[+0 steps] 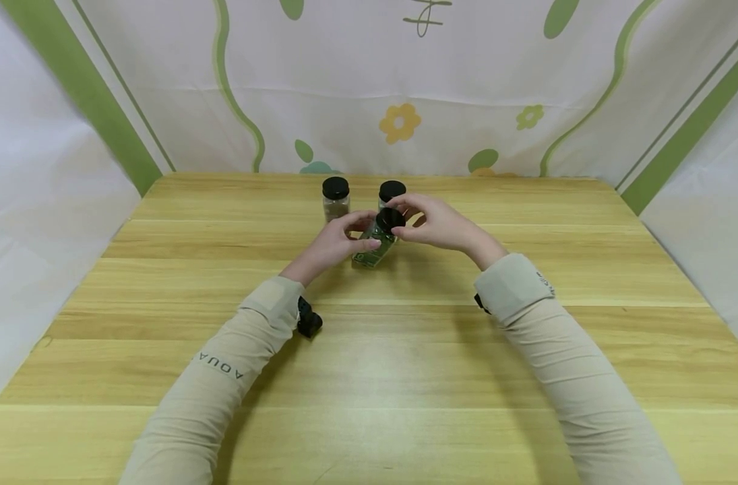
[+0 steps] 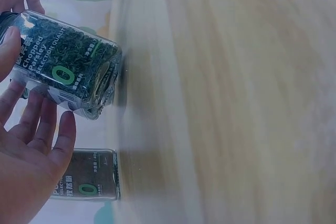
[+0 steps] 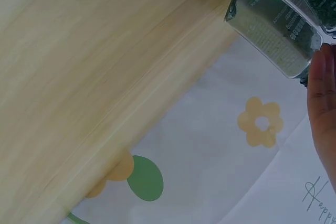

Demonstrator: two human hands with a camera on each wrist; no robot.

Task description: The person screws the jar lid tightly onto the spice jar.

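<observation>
My left hand grips a clear jar of chopped parsley, thumb on one side and fingers on the other. The jar leans to the right, its black cap uppermost; in the left wrist view its label can be read. At the cap is my right hand, thumb and fingers curled about its edge. Behind the left hand stands a jar of brown powder with a black cap. Another black-capped jar stands behind the parsley jar, partly hidden; its pale contents show in the right wrist view.
The wooden table stretches out on all sides of the jars. A white cloth backdrop with flowers and green leaves rises behind its far edge. A small black device is strapped at the left wrist.
</observation>
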